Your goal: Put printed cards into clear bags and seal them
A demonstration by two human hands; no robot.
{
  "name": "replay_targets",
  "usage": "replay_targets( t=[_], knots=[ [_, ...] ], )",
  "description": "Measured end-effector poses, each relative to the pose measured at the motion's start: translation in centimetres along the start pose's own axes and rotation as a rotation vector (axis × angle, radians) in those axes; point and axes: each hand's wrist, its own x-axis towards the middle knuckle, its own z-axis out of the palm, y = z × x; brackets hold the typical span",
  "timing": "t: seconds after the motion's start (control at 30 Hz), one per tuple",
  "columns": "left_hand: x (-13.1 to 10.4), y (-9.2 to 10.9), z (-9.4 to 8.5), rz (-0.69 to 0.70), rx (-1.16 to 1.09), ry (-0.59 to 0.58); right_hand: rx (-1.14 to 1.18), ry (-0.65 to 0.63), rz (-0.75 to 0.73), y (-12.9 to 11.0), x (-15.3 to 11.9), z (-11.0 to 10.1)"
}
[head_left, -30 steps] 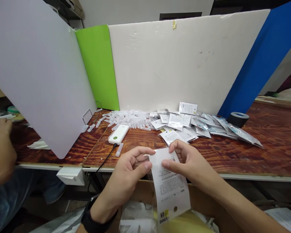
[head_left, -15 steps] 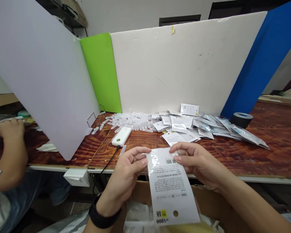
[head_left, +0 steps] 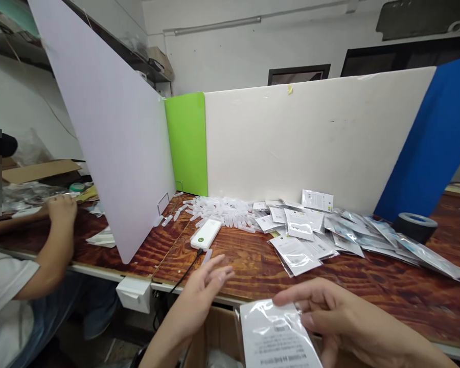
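Low in the head view, my right hand [head_left: 322, 312] pinches the upper right corner of a clear plastic packet [head_left: 272, 332] with a white printed card inside. The packet's lower end runs out of the picture. My left hand [head_left: 209, 283] is apart from it, fingers stretched out and holding nothing, just over the table's front edge. Under the packet, partly hidden, is a cardboard box [head_left: 224, 329] with clear plastic in it. A heap of similar packets [head_left: 299, 225] lies on the table, right of a pile of small translucent plastic pieces [head_left: 226, 209].
A white power bank [head_left: 206, 234] with a black cable lies on the wooden table [head_left: 237, 266]. A roll of black tape [head_left: 414, 227] sits at the right. White, green and blue panels [head_left: 314, 138] wall in the table. At left, beyond a panel, is a co-worker's arm [head_left: 57, 245].
My left hand has let go of the packet and opened, moving away from it. My right hand still holds the packet, now lower in view. The camera has tilted up and turned left.
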Motion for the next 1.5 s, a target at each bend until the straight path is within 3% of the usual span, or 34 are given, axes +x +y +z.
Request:
replay_targets(
  t=[0.07,0.1,0.2,0.27,0.3,0.43,0.5,0.63,0.73,0.87,1.03,1.33,1.5],
  knots=[
    [0.8,-0.9,-1.4,0.053,0.38,0.162,-0.03,0.022,-0.022,-0.3,0.1,0.0],
    [1.4,-1.4,-2.0,0.062,0.603,0.226,-0.027,0.103,-0.082,-0.5,0.2,-0.1],
    [3.3,-3.0,-3.4,0.012,0.905,0.345,-0.054,0.603,-0.353,-1.1,0.7,-0.9],
    [4.6,-3.8,-3.6,-0.012,1.027,0.359,-0.196,0.81,-0.39,-1.0,1.1,-1.2],
    [5.2,-4.1,-3.4,-0.015,1.089,0.355,-0.3,0.809,-0.357,-0.8,1.4,-1.1],
    [7.2,-4.9,-1.9,-0.011,1.285,0.338,-0.65,0.499,-0.235,0.7,2.1,0.2],
    [7.8,-5.3,-1.2,0.001,1.343,0.32,-0.785,0.406,-0.203,1.3,2.0,0.8],
    [8.6,-5.9,-0.8,0.036,1.397,0.246,-1.012,0.349,-0.08,1.5,1.9,0.9],
    [9.2,-6.0,-0.7,0.05,1.399,0.192,-1.271,0.333,-0.105,1.1,3.3,0.1],
    [10.3,-6.0,-0.1,0.078,1.404,0.106,-1.536,0.346,-0.107,0.6,7.6,-2.6],
    [11.6,-6.1,0.7,0.119,1.459,0.068,-1.696,0.523,0.001,1.3,12.6,-7.9],
    [11.8,-7.0,1.2,0.167,1.554,0.123,-1.742,0.551,-0.047,-0.7,13.4,-15.9],
    [12.0,-7.1,1.2,0.153,1.576,0.115,-1.716,0.466,-0.105,-1.4,13.5,-17.7]
  ],
)
